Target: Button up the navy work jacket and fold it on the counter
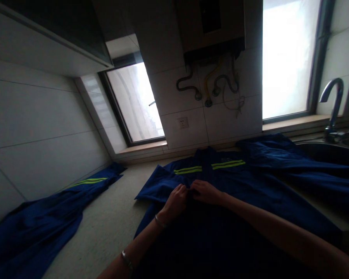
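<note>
A dark blue work jacket [235, 178] with yellow-green stripes across its chest lies spread on the countertop, collar toward the wall. Both my hands meet at its front, just below the stripes. My left hand [177, 197] is closed, its fingers pinching the jacket's front edge. Close beside it, my right hand [205, 191] is closed on the same edge, fingertips nearly touching the left ones. Whether a button or other fastener sits between them is too dark to make out. Two metal bangles circle my left forearm and wrist.
Another blue garment [46, 213] with yellow-green stripes lies on the countertop [101, 217] at the left. More blue cloth [279, 151] lies at the right by the sink [314, 149] and faucet [334, 104]. A water heater [212, 27] with pipes hangs on the tiled wall between two windows.
</note>
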`<control>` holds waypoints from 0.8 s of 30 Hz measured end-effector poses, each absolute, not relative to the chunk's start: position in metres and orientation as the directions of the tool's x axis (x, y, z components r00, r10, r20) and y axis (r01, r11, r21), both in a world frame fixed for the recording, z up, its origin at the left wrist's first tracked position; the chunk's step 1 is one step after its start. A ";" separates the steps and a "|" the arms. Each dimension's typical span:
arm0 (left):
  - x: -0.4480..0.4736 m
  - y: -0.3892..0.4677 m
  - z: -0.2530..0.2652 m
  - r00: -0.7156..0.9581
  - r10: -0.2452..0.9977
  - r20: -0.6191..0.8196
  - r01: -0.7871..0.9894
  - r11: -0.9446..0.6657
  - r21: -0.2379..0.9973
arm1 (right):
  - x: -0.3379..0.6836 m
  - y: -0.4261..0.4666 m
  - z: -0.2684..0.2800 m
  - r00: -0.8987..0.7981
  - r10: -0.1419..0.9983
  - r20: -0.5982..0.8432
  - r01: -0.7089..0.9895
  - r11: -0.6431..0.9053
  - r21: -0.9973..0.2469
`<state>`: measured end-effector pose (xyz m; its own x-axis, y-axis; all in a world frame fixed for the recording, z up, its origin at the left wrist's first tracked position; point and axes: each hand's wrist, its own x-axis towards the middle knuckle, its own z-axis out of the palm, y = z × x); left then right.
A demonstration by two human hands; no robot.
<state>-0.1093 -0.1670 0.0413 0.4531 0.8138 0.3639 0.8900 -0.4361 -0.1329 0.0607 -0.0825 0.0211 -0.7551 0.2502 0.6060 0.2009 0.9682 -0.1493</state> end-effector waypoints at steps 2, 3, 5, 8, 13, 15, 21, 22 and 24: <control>-0.110 -0.167 0.041 0.462 0.810 0.362 0.886 -0.444 -0.137 | 0.061 -0.084 0.022 -0.758 0.247 0.604 0.203 0.969 -0.141; -0.110 -0.167 0.041 0.464 0.809 0.361 0.885 -0.445 -0.140 | 0.061 -0.084 0.023 -0.758 0.245 0.604 0.204 0.969 -0.138; -0.111 -0.166 0.040 0.466 0.810 0.355 0.884 -0.445 -0.144 | 0.061 -0.084 0.023 -0.762 0.240 0.601 0.200 0.971 -0.134; -0.113 -0.165 0.038 0.475 0.810 0.344 0.880 -0.452 -0.150 | 0.061 -0.083 0.022 -0.771 0.233 0.593 0.198 0.972 -0.126; -0.113 -0.167 0.038 0.475 0.812 0.339 0.879 -0.452 -0.148 | 0.061 -0.085 0.021 -0.777 0.219 0.590 0.187 0.976 -0.116; -0.113 -0.168 0.038 0.468 0.818 0.333 0.883 -0.444 -0.151 | 0.061 -0.087 0.022 -0.775 0.224 0.591 0.189 0.974 -0.121; -0.113 -0.168 0.039 0.466 0.825 0.320 0.885 -0.442 -0.149 | 0.061 -0.086 0.023 -0.767 0.232 0.598 0.180 0.973 -0.146; -0.111 -0.168 0.041 0.457 0.827 0.327 0.889 -0.433 -0.147 | 0.062 -0.085 0.023 -0.765 0.232 0.600 0.178 0.973 -0.149; -0.109 -0.168 0.046 0.438 0.830 0.346 0.899 -0.414 -0.143 | 0.063 -0.084 0.024 -0.750 0.236 0.617 0.175 0.972 -0.159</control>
